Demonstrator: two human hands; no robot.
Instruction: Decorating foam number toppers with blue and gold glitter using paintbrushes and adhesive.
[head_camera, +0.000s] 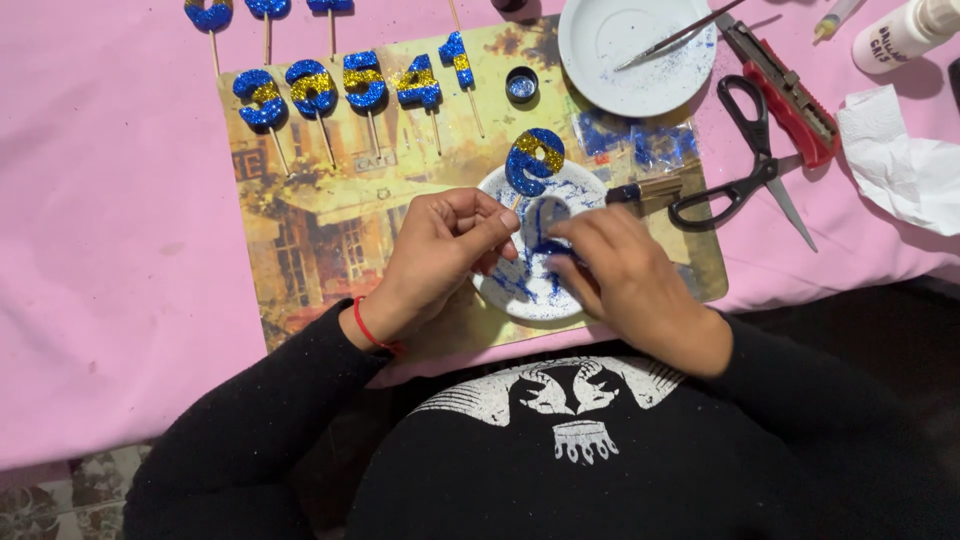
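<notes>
My left hand (440, 250) pinches the thin stick of a blue and gold glitter number (533, 160), holding it over a small white plate (580, 185) dusted with blue glitter. My right hand (620, 275) rests on the plate's near side, fingers curled and pinching blue glitter at the fingertips. Both wrists come out of black sleeves; a red cord circles the left wrist. Several finished glitter numbers on sticks (340, 85) lie in a row on a picture placemat (330, 230) further back.
A larger white plate (640, 45) with tweezers sits at the back. Black scissors (745, 160), a red utility knife (790, 95), a brush (655, 190), a small round glitter pot (521, 85), crumpled tissue (900, 165) and a glue bottle (900, 35) lie on the pink cloth.
</notes>
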